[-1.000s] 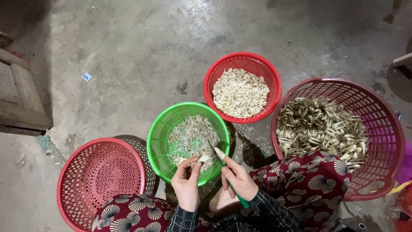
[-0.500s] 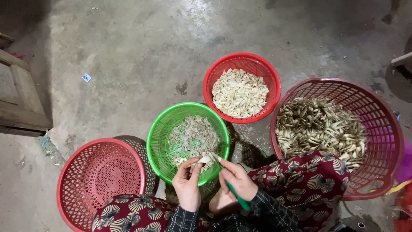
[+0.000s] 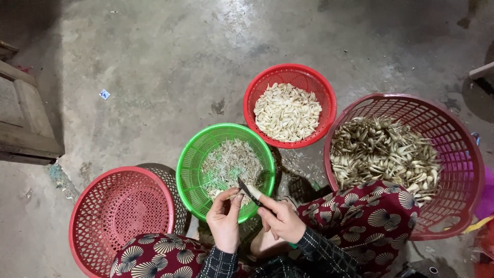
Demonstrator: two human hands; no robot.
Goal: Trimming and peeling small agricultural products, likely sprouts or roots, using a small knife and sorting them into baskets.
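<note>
Peeling station, seen from above the worker's lap

- left hand: fingers curled, pinching a small pale piece at its tip, just over the near rim of the green basket
- right hand: closed round a small knife, dark blade angled up-left against the piece; handle mostly hidden in the fist
- green basket: holds thin papery peelings
- small red basket: peeled whitish pieces, just beyond the green one
- large red basket: unpeeled, brown-tipped stock, at the worker's right
- empty red basket: at the left, beside the knee in patterned cloth
- concrete floor: bare, stained

Handling note, my judgement: keep the blade shallow and turned away from the left thumb, rotate the piece rather than the knife, and work over the green basket so skins drop in
</note>
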